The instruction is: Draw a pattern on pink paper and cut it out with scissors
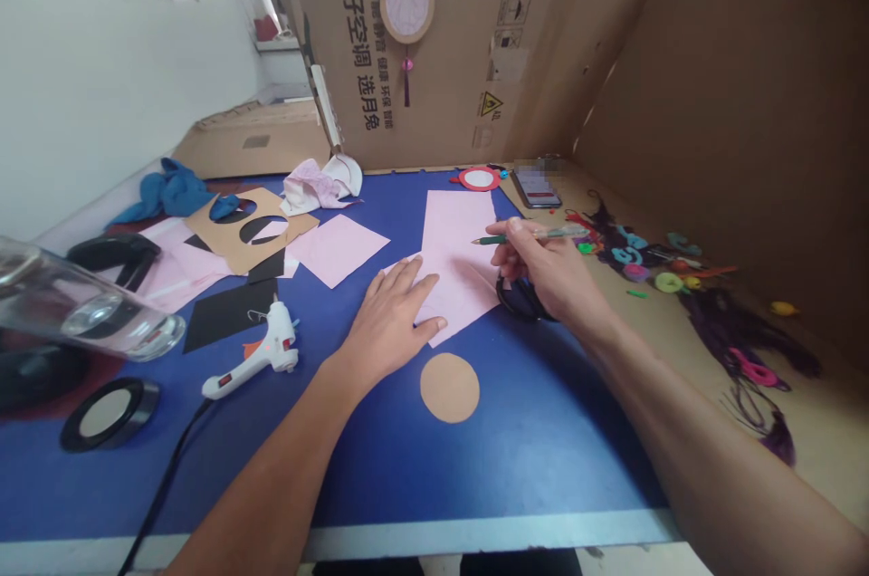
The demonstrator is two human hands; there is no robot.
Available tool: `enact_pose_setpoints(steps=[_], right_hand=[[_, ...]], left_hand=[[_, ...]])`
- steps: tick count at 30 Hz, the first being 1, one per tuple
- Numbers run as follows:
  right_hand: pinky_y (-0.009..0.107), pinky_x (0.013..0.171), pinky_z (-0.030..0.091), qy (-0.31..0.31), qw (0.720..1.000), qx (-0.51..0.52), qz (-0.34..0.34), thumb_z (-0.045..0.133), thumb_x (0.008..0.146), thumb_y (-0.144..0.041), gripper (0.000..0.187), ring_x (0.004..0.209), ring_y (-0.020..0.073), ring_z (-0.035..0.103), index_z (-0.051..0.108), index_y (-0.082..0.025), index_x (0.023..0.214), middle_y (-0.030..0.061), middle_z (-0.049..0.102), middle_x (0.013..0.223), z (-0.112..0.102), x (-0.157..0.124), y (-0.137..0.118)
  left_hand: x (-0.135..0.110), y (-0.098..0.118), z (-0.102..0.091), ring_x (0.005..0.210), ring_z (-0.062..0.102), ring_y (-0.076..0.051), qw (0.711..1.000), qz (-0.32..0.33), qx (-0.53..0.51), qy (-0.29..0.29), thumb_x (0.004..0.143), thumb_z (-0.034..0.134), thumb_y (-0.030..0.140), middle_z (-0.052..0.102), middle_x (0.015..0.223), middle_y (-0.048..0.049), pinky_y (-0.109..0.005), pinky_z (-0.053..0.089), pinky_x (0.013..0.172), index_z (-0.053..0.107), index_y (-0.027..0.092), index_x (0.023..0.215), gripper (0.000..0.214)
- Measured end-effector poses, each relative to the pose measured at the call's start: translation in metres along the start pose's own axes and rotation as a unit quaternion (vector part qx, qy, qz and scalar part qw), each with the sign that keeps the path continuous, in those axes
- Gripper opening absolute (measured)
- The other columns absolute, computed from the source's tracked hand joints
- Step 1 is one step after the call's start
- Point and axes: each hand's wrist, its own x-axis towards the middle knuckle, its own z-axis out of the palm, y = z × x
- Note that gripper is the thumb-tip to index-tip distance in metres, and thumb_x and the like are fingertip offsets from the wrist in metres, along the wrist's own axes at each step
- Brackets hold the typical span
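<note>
My left hand [397, 313] lies flat with fingers spread on a pale pink sheet of paper [458, 236]. A pen [492, 240] with a green grip and clear barrel is held in my right hand [526, 254], its tip pointing left just above the sheet; whether it touches cannot be made out. Under the right hand sit black scissor handles [520, 300], the rest hidden by the hand or paper. A tan cardboard disc [449, 388] rests on the blue table near the left wrist. Another pink sheet [339, 250] is left of the left hand.
On the left are a white glue gun [275, 340], a roll of tape [109, 413], a clear glass [101, 313], black paper [227, 313] and cardboard with round holes [237, 223]. A phone [536, 185] and colourful cords [628, 250] lie right. A round ornament [407, 3] hangs behind.
</note>
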Motion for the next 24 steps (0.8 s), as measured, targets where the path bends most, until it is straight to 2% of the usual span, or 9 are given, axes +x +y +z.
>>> enact_pose_setpoints(steps=[3,5,8,12,19,24], right_hand=[[0.034,0.071,0.058,0.007,0.996,-0.076,-0.038,0.063,0.105,-0.063,0.046,0.076,0.0217,0.072,0.078,-0.021,0.116,0.0073,0.079,0.091,-0.001,0.0,0.008],[0.039,0.084,0.059,0.001,0.98,-0.175,-0.096,0.064,0.105,-0.052,0.035,0.091,0.0261,0.076,0.077,-0.022,0.117,0.009,0.081,0.103,-0.003,-0.004,0.016],[0.046,0.098,0.058,-0.039,0.932,-0.313,-0.18,0.064,0.104,-0.039,0.03,0.108,0.0322,0.077,0.075,-0.021,0.126,0.0131,0.081,0.121,-0.008,-0.016,0.028],[0.048,0.097,0.059,-0.081,0.874,-0.423,-0.223,0.066,0.102,-0.028,0.033,0.114,0.0361,0.075,0.071,-0.02,0.133,0.0175,0.078,0.127,-0.017,-0.032,0.038],[0.04,0.093,0.054,-0.076,0.82,-0.538,-0.18,0.053,0.104,-0.014,0.034,0.111,0.0321,0.075,0.074,-0.018,0.131,0.0159,0.081,0.121,-0.026,-0.025,0.031],[0.037,0.082,0.052,-0.045,0.8,-0.589,-0.104,0.053,0.107,-0.02,0.033,0.106,0.0326,0.077,0.072,-0.022,0.133,0.0151,0.082,0.12,-0.011,-0.002,0.017]], left_hand=[[0.001,-0.001,0.001,0.17,0.031,-0.033,0.999,0.02,-0.014,-0.024,0.107,0.065,0.038,0.035,0.182,-0.0152,-0.057,0.03,0.136,0.054,0.022,0.163,0.06],[0.001,-0.002,0.003,0.167,0.036,-0.034,0.999,0.008,-0.003,-0.034,0.107,0.064,0.04,0.039,0.18,-0.0167,-0.057,0.032,0.135,0.056,0.02,0.161,0.058],[0.001,0.0,0.006,0.165,0.041,-0.037,0.999,-0.015,0.026,-0.022,0.108,0.062,0.044,0.044,0.178,-0.0175,-0.059,0.035,0.132,0.059,0.02,0.159,0.057],[0.0,0.006,0.01,0.16,0.048,-0.038,0.997,-0.036,0.062,0.007,0.109,0.06,0.046,0.048,0.175,-0.0184,-0.058,0.043,0.126,0.061,0.02,0.157,0.055],[-0.002,0.02,0.014,0.153,0.054,-0.039,0.993,-0.053,0.1,0.027,0.11,0.058,0.047,0.05,0.173,-0.0196,-0.055,0.049,0.119,0.063,0.018,0.154,0.053],[-0.004,0.026,0.016,0.153,0.054,-0.039,0.994,-0.05,0.097,0.024,0.111,0.058,0.044,0.049,0.173,-0.0208,-0.054,0.048,0.121,0.063,0.015,0.153,0.052]])
